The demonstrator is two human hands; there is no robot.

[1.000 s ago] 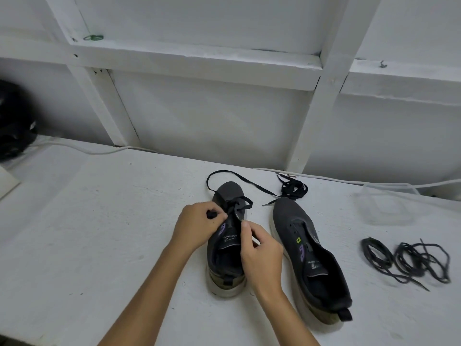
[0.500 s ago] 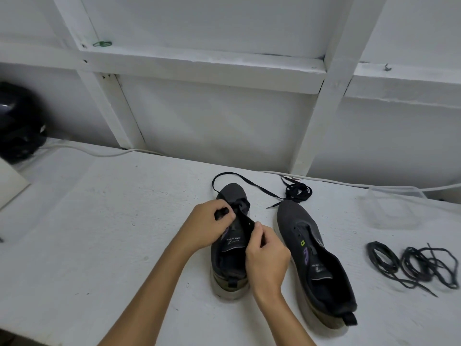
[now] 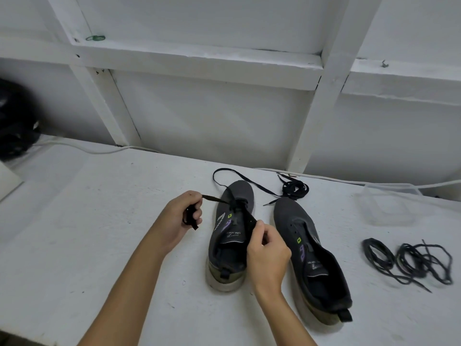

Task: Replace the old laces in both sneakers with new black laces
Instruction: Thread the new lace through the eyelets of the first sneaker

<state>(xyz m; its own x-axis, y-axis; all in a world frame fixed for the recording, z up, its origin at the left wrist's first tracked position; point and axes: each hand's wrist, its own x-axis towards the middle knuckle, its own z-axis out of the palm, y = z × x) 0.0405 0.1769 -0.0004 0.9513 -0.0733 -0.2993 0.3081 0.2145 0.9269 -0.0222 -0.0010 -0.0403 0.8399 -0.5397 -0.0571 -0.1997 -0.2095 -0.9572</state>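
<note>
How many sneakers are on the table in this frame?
2. The left sneaker sits between the hands, with the left hand pulling a lace and the right hand at its tongue. The right sneaker lies beside it, unlaced.

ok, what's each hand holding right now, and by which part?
Left hand grips one bunched end of the black lace. Right hand pinches the lace's other strand at the left sneaker's eyelets.

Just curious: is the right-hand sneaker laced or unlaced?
Unlaced: the right sneaker shows bare eyelets and an open tongue, no lace threaded.
</note>
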